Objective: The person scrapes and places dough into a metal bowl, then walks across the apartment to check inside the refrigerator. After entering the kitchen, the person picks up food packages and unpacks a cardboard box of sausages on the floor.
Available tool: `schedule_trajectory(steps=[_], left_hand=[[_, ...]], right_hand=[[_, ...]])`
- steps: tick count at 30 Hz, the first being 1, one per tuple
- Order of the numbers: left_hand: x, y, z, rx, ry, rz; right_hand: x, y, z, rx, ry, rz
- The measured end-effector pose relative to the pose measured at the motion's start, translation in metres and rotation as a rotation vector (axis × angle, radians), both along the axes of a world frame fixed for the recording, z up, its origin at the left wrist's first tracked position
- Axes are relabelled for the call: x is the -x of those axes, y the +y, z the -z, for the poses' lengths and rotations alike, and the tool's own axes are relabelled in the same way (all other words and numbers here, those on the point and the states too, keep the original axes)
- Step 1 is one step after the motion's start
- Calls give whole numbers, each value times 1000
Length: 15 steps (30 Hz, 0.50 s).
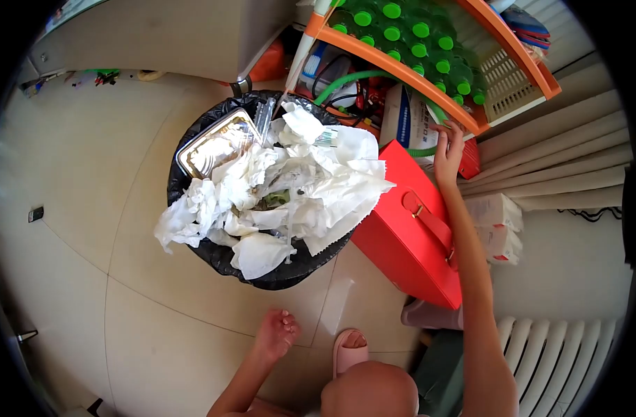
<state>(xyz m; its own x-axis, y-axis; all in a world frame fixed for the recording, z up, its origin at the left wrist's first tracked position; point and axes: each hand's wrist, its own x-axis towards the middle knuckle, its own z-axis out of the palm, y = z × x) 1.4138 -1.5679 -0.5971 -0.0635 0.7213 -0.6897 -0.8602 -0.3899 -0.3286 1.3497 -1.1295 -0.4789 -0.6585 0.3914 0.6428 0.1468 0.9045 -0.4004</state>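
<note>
Two bare hands flank a filled bin and a red case. The left hand (277,335) is loosely curled above the tiled floor (158,292), its fingers bent and close together, on the near side of the waste bin (278,280). The right hand (449,154) reaches far right to the lower level of the orange rack (373,53), fingers bent and slightly parted beside the white-and-blue box (405,118) and the green hose (421,151); whether it pinches or touches either cannot be told. The bin, lined in black, stands left of the red case (408,233) and holds crumpled white tissues (262,254) and, at its far left, a clear tray (219,144). Green-capped bottles (420,50) fill the rack's upper level. White packs (497,226) lie right of the case, with a radiator (556,365) at near right
</note>
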Motion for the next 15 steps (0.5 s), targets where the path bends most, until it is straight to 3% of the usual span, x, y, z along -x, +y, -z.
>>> schedule_trajectory(steps=[5, 7, 9, 11, 12, 13, 15], left_hand=[[-6, -2, 2, 66, 29, 62], [-7, 0, 0, 56, 30, 75], [-8, 1, -3, 63, 7, 101], [-10, 1, -3, 66, 10, 109], [-12, 1, -2, 64, 13, 114], [-13, 1, -1, 64, 11, 114], [-16, 1, 0, 75, -3, 110]], right_hand=[[-9, -4, 1, 22, -27, 158], [-10, -9, 0, 399, -43, 121], [-13, 23, 23, 421, 17, 45], [-17, 37, 32, 589, 165, 156], [-21, 44, 32, 583, 69, 414], [-22, 49, 35, 583, 67, 415], [-21, 60, 49, 557, 74, 821]])
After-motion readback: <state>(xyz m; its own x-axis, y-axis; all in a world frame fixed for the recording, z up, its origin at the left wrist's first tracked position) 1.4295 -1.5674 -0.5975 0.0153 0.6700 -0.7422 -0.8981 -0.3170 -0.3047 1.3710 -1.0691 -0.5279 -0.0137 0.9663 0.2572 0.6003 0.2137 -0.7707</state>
